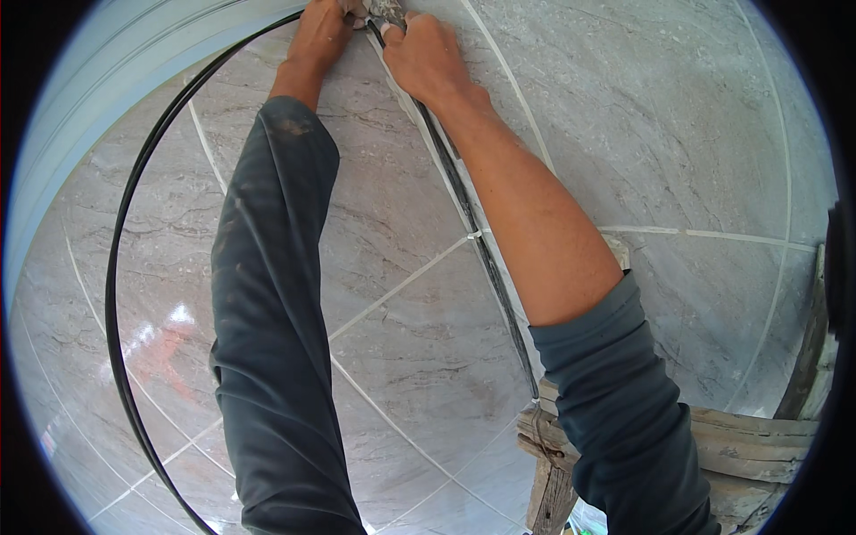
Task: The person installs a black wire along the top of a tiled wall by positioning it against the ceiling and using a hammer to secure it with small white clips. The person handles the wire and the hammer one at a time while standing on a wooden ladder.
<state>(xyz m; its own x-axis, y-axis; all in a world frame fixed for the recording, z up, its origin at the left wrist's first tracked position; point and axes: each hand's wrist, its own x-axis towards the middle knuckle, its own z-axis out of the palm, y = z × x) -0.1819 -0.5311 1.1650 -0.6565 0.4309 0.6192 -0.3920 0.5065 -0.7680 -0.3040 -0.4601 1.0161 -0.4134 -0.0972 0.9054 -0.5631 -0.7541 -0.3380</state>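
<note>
Head view shows the left hand (325,34) and right hand (428,58) near each other at the upper edge, the right curled tight on the dark cable (496,272) that runs down a slot between marbled tiles (678,160), the left too cut off to tell whether it grips anything. Bare tile separates the left sleeve (276,357) from a black cable loop (113,267) bowing leftward, and more lies open right of the other forearm, bounded below by wooden beams (749,441).
</note>
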